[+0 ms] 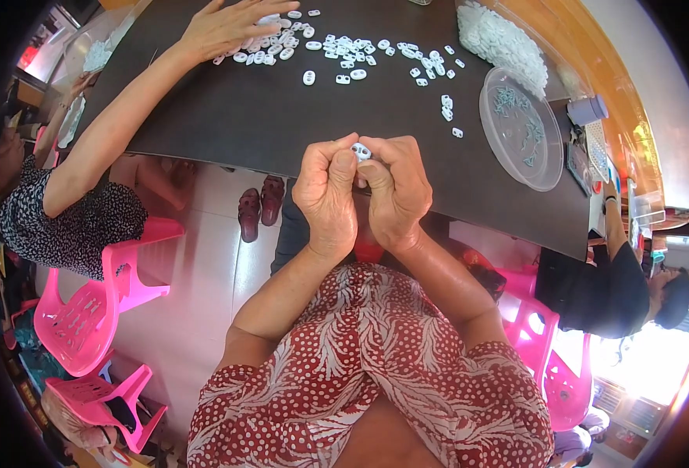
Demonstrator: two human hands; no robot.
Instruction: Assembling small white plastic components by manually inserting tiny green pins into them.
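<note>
Between my two hands, just in front of the table's near edge, is a small white oval plastic piece with two dark holes. My left hand pinches it from the left, thumb on the near side. My right hand grips its other side, thumb and fingers pressed together. The fingers hide much of the piece's edges. Beyond my hands, similar white two-holed pieces lie loose on the dark table. A few of them are to the right, closer to my right hand.
On the right a round transparent lid holds small greenish-grey metal bits, and a transparent bin holds a heap of white parts. A co-worker's hand reaches over the pieces at far left. Pink plastic chairs stand on both sides.
</note>
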